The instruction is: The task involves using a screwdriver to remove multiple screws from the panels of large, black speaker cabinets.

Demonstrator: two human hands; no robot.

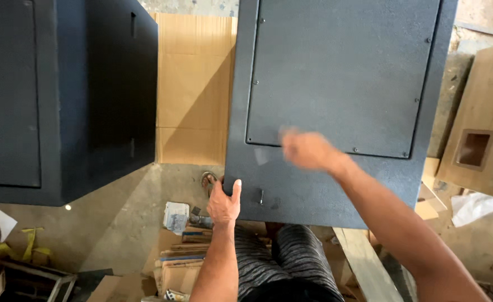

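Note:
A large dark grey textured cabinet (pixel 369 184) with a screwed-on back panel (pixel 341 72) fills the upper right of the head view. My left hand (pixel 224 202) grips the cabinet's near left corner, thumb over the edge. My right hand (pixel 308 150) is blurred and rests as a loose fist on the lower edge of the panel; whether it holds anything I cannot tell. A small metal fitting (pixel 261 196) sticks out of the cabinet face just right of my left hand.
A second dark cabinet (pixel 67 100) stands at the left. Flat cardboard (pixel 193 84) lies on the floor between them. Paper and cardboard scraps (pixel 176 263) lie near my legs. An unpainted wooden box with a square cutout (pixel 481 128) sits at the right, a plank (pixel 364 263) below.

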